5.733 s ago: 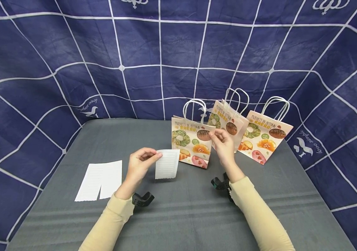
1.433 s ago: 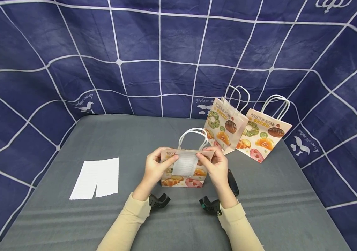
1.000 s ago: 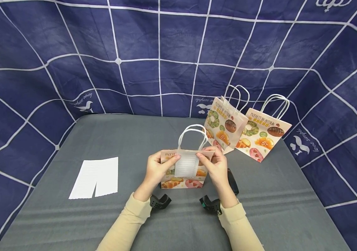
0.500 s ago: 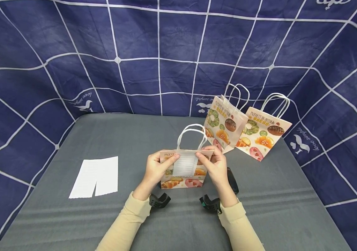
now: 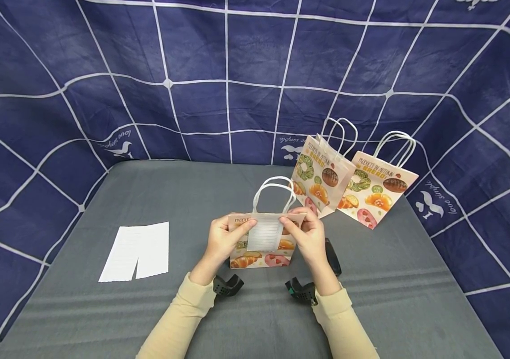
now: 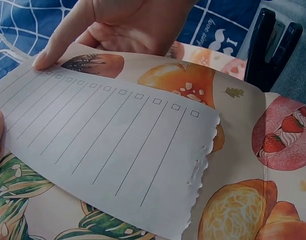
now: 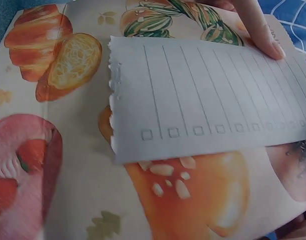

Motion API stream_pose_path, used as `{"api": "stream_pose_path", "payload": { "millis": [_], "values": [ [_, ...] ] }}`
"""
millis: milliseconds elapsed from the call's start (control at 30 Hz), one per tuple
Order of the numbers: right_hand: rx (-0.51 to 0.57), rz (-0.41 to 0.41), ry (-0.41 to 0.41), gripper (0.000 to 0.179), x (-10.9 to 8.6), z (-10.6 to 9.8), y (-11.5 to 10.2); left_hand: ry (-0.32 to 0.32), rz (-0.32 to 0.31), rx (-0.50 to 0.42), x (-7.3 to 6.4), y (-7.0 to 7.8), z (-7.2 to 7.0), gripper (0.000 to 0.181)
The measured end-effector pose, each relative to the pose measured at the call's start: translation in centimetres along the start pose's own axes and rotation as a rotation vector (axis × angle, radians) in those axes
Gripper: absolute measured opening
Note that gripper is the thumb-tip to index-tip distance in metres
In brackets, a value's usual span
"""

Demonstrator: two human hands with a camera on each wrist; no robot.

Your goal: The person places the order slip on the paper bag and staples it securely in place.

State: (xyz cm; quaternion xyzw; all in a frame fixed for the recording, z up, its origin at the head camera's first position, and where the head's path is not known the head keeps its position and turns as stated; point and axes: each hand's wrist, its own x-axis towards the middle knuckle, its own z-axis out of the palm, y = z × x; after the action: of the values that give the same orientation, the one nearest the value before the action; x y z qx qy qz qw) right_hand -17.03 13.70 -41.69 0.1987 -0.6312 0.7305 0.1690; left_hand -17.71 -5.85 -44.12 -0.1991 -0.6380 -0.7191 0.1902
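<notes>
A small paper bag [image 5: 259,260] printed with breads stands upright in front of me, its white twisted handles pointing up. Against its front lies a lined white slip of paper [image 5: 265,235], hanging from the bag's top edge. My left hand [image 5: 221,243] pinches slip and bag together at the left, thumb in front. At the right my right hand [image 5: 310,242] does the same; its fingers behind the bag are hidden. Both wrist views show the slip's checkbox column and torn lower edge; that edge stands slightly off the bag.
Two similar paper bags [image 5: 322,174] [image 5: 376,192] stand at the back right. More lined paper [image 5: 140,252] lies flat at the left on the grey cloth-covered table [image 5: 201,189]. A black elongated object [image 5: 333,258] shows beside my right wrist. A blue checked curtain [image 5: 255,65] surrounds the table.
Since the oldest frame, the bag has come nearer, away from the other two, and the slip from my left hand now lies against its front. Over the last second the hands barely move.
</notes>
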Motion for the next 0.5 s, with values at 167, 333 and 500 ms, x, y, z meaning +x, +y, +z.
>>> {"api": "stream_pose_path", "payload": {
  "millis": [167,333,500],
  "values": [
    [-0.100,-0.010,-0.018,0.016,0.1,-0.5,-0.4,0.006,-0.095,0.028,-0.2,1.3,0.0,0.012],
    [-0.110,0.027,-0.067,0.021,0.1,-1.4,-1.0,0.007,-0.166,0.025,-0.2,1.8,0.0,0.010],
    [-0.140,0.060,-0.114,0.028,0.4,-2.6,-1.8,-0.001,-0.158,0.034,0.2,3.9,0.3,0.011]
  ]
}}
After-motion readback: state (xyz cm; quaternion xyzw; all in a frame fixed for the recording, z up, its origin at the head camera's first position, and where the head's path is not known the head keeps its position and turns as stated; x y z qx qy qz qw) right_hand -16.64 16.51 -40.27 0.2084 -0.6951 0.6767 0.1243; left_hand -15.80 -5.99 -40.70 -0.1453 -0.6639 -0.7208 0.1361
